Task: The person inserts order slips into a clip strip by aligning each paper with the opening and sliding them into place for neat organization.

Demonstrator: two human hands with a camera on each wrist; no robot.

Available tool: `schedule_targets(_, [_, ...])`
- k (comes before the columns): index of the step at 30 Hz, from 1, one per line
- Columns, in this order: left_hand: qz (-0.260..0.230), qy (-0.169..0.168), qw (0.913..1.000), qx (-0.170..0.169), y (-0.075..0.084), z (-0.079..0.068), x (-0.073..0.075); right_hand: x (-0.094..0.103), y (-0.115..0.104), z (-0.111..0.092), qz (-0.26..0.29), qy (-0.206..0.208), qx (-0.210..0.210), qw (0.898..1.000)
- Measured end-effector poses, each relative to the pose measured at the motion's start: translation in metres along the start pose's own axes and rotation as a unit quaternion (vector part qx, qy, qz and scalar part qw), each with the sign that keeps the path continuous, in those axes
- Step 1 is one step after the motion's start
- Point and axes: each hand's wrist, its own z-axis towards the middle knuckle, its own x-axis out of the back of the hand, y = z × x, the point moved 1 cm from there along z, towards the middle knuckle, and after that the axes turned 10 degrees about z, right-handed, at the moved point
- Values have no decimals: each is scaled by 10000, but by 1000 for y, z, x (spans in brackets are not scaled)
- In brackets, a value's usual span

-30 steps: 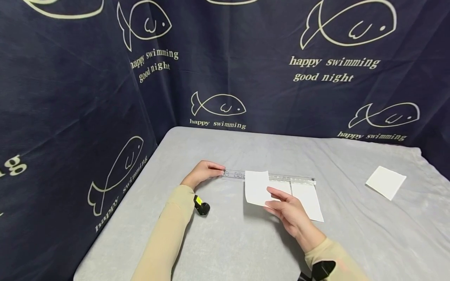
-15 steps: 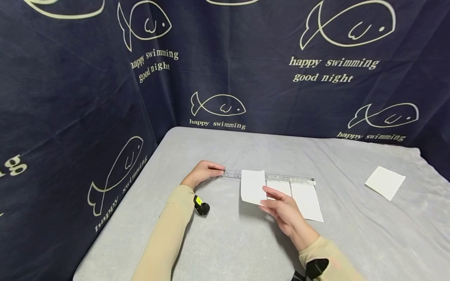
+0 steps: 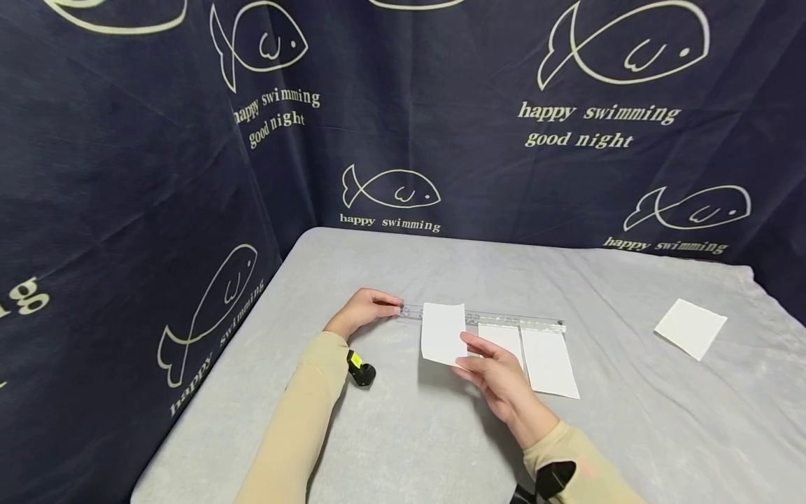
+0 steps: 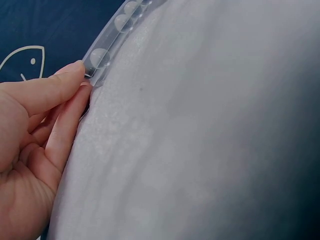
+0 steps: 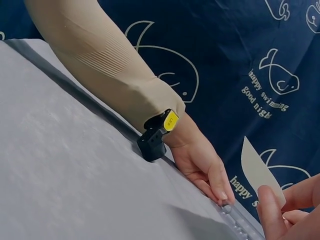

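My left hand [image 3: 368, 308] pinches the left end of a long clear plastic strip [image 3: 513, 318] lying across the table. In the left wrist view, round see-through circles line this strip [image 4: 107, 50], and thumb and fingertips close on its end. My right hand [image 3: 504, 385] holds a white paper card [image 3: 443, 332] by its right edge, between thumb and fingers. This card is raised over the strip's left part and hides a stretch of it. Two more white cards lie side by side along the strip's near edge; the right one [image 3: 550, 360] shows more, the other [image 3: 500, 337] is partly behind my hand.
A separate white square of paper [image 3: 691, 327] lies at the right of the grey cloth-covered table [image 3: 378, 448]. Dark blue curtains [image 3: 472, 140] with fish drawings hang behind and to the left. A black camera [image 3: 362, 371] sits on the left wrist.
My right hand has carried its card leftward along the strip, uncovering more of the middle card. The left hand keeps its place at the strip's end.
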Motion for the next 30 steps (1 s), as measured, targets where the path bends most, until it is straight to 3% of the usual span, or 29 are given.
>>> schedule_targets(30, [-61, -46, 10000, -26, 0, -1, 2, -21, 23, 8, 80, 37, -118, 9999])
